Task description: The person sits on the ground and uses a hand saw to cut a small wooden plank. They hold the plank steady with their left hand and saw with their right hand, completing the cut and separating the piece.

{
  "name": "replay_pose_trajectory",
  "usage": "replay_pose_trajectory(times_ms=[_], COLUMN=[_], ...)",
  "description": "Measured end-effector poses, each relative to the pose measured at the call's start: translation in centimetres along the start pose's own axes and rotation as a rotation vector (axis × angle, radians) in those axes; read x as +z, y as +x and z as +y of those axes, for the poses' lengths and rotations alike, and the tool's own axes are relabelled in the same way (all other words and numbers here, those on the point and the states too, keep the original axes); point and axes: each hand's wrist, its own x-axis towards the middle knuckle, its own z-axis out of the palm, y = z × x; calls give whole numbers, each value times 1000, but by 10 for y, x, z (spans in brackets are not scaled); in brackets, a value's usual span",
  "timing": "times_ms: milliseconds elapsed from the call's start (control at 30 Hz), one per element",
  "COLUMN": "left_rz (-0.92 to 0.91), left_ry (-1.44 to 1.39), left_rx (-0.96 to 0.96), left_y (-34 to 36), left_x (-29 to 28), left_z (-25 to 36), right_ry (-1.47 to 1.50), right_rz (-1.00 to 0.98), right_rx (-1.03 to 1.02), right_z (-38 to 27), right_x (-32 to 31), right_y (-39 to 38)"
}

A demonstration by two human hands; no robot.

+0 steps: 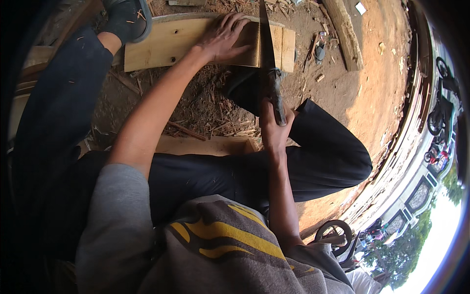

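A pale wooden board with two small dark holes and a curved lower edge lies crosswise in front of me. My left hand rests on it with fingers spread, the fingertips near its far edge and the thumb toward the blade. A saw with a long dark blade stands across the board near its right end, beside a lighter line on the wood. My right hand is closed round the saw's worn handle, just below the board, between my bent knee and the board. The cutting edge is too fine to make out.
My left foot in a dark sandal is beside the board's left end. Wood shavings cover the dirt ground. A rough plank lies at upper right. A wooden piece is under my legs. Motorbikes and a wall stand far right.
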Motion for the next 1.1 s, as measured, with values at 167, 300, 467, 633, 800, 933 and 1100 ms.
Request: replay_pose_trajectory(times_ms=[167, 300, 467, 633, 800, 933, 1100], left_rz=[-284, -309, -267, -201, -229, -314, -285], left_ry=[390, 636, 523, 813, 777, 814, 796], left_rx=[136, 4, -50, 12, -2, -21, -20], left_y=[-15, -25, -26, -27, -27, -19, -16], left_x=[-35, -20, -21, -11, -1, -15, -14], left_z=[36, 49, 59, 60, 54, 64, 67], right_ry=[-13, 108, 9, 67, 26, -47, 51], right_rz=[41, -4, 8, 20, 7, 1, 32], right_rx=[12, -4, 83, 6, 42, 28, 90], right_z=[15, 8, 1, 4, -15, -3, 0], right_x=[-3, 8, -11, 6, 5, -10, -5], right_y=[0, 21, -24, 17, 2, -35, 10])
